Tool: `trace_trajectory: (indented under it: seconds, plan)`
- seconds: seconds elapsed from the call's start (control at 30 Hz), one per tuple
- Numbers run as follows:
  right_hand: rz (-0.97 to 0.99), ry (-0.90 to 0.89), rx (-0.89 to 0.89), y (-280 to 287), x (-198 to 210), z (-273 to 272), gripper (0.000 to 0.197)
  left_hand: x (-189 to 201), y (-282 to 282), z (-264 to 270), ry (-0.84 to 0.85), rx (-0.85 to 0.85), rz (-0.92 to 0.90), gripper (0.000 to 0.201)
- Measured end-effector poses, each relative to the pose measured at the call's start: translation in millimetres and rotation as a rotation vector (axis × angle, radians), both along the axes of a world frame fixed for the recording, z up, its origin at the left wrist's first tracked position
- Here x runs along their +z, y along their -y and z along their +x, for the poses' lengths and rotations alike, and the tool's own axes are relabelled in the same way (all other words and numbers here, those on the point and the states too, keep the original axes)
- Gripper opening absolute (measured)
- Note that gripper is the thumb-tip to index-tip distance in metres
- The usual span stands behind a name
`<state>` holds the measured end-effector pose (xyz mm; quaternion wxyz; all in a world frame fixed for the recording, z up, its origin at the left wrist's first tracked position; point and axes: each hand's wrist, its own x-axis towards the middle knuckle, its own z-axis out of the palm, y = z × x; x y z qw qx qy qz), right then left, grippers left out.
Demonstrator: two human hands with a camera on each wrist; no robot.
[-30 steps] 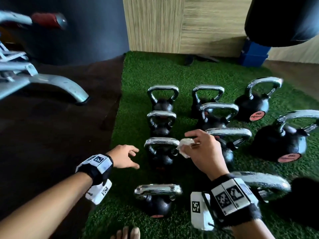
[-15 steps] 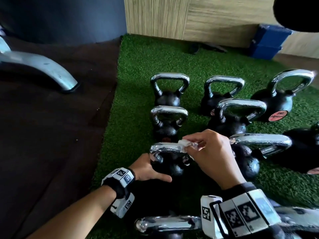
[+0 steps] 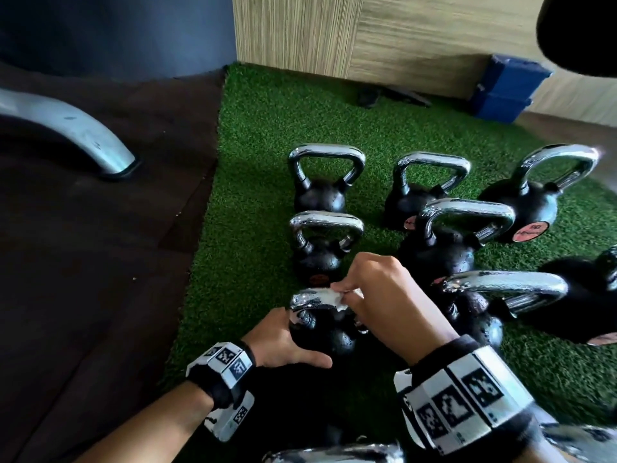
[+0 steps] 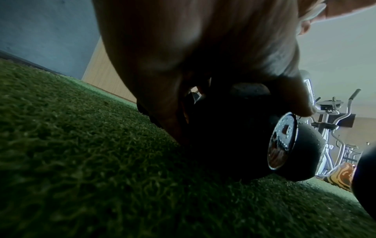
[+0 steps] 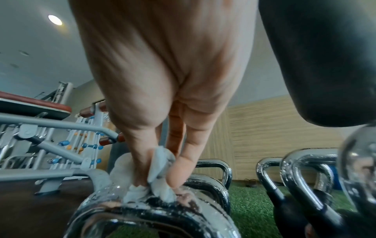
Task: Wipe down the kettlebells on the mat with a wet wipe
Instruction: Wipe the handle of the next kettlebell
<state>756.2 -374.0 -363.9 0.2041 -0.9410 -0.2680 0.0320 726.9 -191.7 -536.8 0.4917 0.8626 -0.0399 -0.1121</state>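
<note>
Several black kettlebells with chrome handles stand on the green turf mat (image 3: 250,228). My left hand (image 3: 290,335) grips the black ball of a near kettlebell (image 3: 334,339) in the left row from its left side, thumb along the front. In the left wrist view that hand (image 4: 223,104) cups the same kettlebell (image 4: 309,149). My right hand (image 3: 384,295) pinches a crumpled white wet wipe (image 3: 330,300) and presses it onto this kettlebell's chrome handle (image 3: 307,300). The right wrist view shows thumb and fingertip squeezing the wipe (image 5: 160,180) on the wet handle (image 5: 183,214).
More kettlebells stand behind (image 3: 317,259) (image 3: 320,195) and to the right (image 3: 440,255) (image 3: 474,312) (image 3: 527,202); another handle (image 3: 334,454) lies at the bottom edge. Dark floor (image 3: 100,262) and a bench leg (image 3: 83,142) lie left. Blue blocks (image 3: 507,91) sit by the wooden wall.
My left hand left the turf and took hold of the kettlebell's ball. My right hand brought the wipe onto the handle and slid it left. The head view moved closer.
</note>
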Motion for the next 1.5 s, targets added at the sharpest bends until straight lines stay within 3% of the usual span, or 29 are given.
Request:
trace_trajectory:
  seconds: [0.1,0.37,0.5,0.7,0.97,1.27,1.4,1.5]
  plan:
    - [0.0,-0.01,-0.093,9,4,3,0.014,3,0,1,0.016,-0.022,0.035,0.058]
    - [-0.024,-0.023,-0.195,21,1,2,0.011,3,-1,-1,0.048,-0.047,0.047,0.074]
    - [-0.077,-0.033,-0.26,29,2,4,0.011,8,-3,-2,0.023,-0.051,0.051,0.065]
    - [-0.073,-0.11,-0.327,36,-6,9,0.003,7,-2,-2,0.022,-0.059,0.018,0.072]
    - [-0.099,-0.216,-0.315,42,-22,19,0.006,7,-4,-3,0.007,-0.068,-0.013,0.071]
    - [-0.005,-0.466,-0.333,48,-42,26,0.015,9,-6,-4,-0.003,-0.065,0.009,0.072]
    - [0.021,-0.469,-0.352,49,-49,25,0.017,19,-7,-5,0.001,-0.06,0.041,0.073]
    - [0.004,-0.425,-0.389,50,-42,23,0.015,24,-16,-1,-0.062,-0.175,0.152,0.064]
